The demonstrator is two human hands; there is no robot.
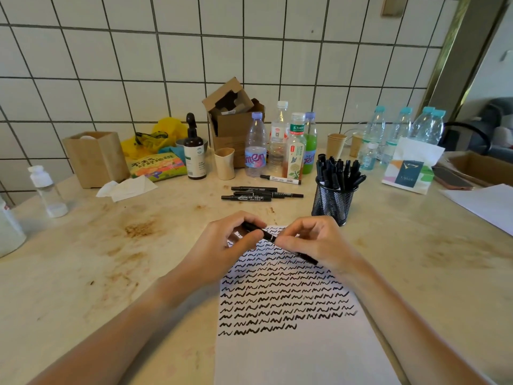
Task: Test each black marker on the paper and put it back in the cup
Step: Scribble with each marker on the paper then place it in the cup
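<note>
— Black plastic, that marker [270, 237]? How will it handle?

— Light and stiff, I'd judge, with a smooth barrel that could slip. It lies slantwise above the far end of the paper [299, 354], held between both hands. The left hand [226, 245] has fingers curled round the far end; the right hand [311, 243] pinches the nearer part. Whether the cap is on or coming off, I cannot tell.

— Where is it best held?

— Mid-barrel for writing, by the ends for pulling the cap.

— And room?

— The mesh cup [333, 202], crowded with markers, stands just beyond the right hand. Four loose markers [259, 193] lie farther back. The paper's near end is blank, and bare bench [83, 273] spreads to the left.
</note>
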